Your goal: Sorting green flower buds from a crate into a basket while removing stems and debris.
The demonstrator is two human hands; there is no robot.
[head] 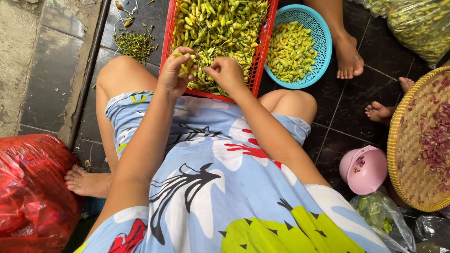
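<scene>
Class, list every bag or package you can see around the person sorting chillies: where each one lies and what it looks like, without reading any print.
Red plastic bag: bottom left, beside the person's foot; bulging, crinkled, glossy.
Clear plastic bag: top right corner; full of yellow-green chillies.
Small clear bag: bottom right, below the pink bowl; crumpled, with green bits inside.
No signs or screens in view.

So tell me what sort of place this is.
Probably a home or small market work floor where food is sorted by hand. People sit barefoot on dark floor tiles around a red crate of green-yellow chillies, a blue basket and a woven tray.
</scene>
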